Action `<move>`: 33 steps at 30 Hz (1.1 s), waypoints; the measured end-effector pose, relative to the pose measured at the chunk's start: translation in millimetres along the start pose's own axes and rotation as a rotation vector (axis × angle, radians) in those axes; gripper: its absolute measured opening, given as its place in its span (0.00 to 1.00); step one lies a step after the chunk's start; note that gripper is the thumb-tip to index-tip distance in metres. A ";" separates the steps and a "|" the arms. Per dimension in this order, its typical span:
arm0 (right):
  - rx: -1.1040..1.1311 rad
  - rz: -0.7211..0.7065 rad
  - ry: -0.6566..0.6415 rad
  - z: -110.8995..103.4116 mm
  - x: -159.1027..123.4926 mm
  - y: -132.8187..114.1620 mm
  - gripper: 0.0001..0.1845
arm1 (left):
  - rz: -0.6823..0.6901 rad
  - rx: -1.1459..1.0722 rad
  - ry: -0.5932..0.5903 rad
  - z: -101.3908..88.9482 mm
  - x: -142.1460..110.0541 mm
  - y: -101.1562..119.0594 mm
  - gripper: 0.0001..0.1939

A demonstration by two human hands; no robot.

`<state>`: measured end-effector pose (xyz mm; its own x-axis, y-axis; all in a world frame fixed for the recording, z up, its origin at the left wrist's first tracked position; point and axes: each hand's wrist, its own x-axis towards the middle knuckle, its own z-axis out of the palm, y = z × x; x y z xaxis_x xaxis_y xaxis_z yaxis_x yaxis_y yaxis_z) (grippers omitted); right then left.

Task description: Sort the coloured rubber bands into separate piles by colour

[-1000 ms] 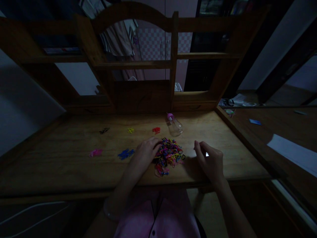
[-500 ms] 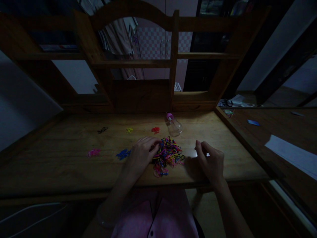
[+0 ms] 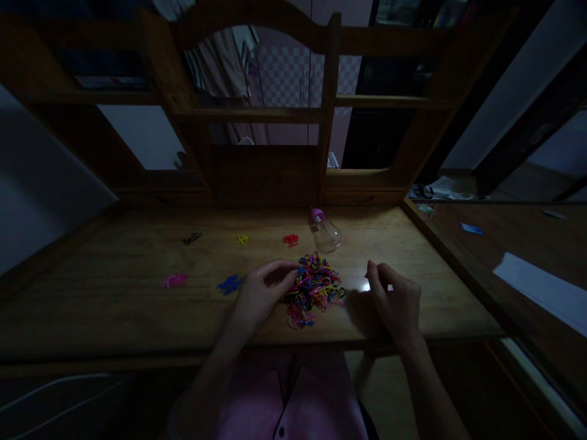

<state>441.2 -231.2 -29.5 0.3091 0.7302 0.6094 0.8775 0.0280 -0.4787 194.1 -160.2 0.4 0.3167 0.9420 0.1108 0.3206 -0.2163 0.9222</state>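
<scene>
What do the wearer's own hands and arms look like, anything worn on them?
Left hand and right hand: no gloves, no cables. No sleeve shows on either visible forearm. Too dim to rule out rings or a band near the left frame-bottom. The torso between them wears a pink top with dark edging and a dark button.

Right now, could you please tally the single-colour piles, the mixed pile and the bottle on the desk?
Black pile: 1
Yellow pile: 1
Red pile: 1
Pink pile: 1
Blue pile: 1
Mixed-colour pile: 1
Clear bottle: 1
Total: 7
</scene>
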 end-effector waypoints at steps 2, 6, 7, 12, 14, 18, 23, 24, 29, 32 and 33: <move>0.006 -0.004 -0.008 -0.3 0.3 0.0 0.16 | 0.023 0.065 0.060 -13.1 -2.9 -4.4 0.12; 0.021 -0.010 -0.018 -0.9 -0.2 0.1 0.16 | 0.093 0.362 0.321 -61.4 -14.7 -28.1 0.13; 0.021 -0.008 -0.020 -1.0 -0.3 0.1 0.16 | 0.095 0.445 0.355 -74.7 -18.2 -35.8 0.13; 0.005 0.009 -0.025 -1.0 0.4 0.5 0.17 | 0.059 0.695 0.276 -114.7 -30.6 -62.1 0.16; -0.001 0.007 -0.027 -0.6 0.9 0.9 0.17 | 0.062 0.706 0.222 -115.3 -31.4 -61.1 0.18; -0.013 0.011 -0.040 0.1 1.4 1.6 0.18 | 0.155 0.675 0.185 -93.3 -30.8 -41.8 0.18; 0.005 0.009 -0.081 -0.2 1.6 1.1 0.19 | 0.258 0.554 0.089 -36.1 -34.7 -17.0 0.11; 0.008 0.005 -0.093 -0.1 1.5 1.2 0.19 | 0.266 0.525 0.048 -24.9 -35.8 -14.6 0.10; 0.017 0.007 -0.133 1.8 0.4 3.0 0.20 | 0.360 0.525 -0.011 8.2 -35.5 -9.4 0.11; 0.018 0.007 -0.139 2.5 0.1 3.8 0.20 | 0.417 0.613 -0.023 11.4 -28.9 -7.3 0.12; 0.016 0.005 -0.141 2.5 0.2 3.9 0.20 | 0.437 0.643 -0.038 11.5 -26.1 -7.1 0.12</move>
<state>443.7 -229.3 -32.8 0.2574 0.8192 0.5125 0.8699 0.0345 -0.4921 193.8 -186.2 -13.3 0.5600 0.7301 0.3915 0.6110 -0.6831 0.4000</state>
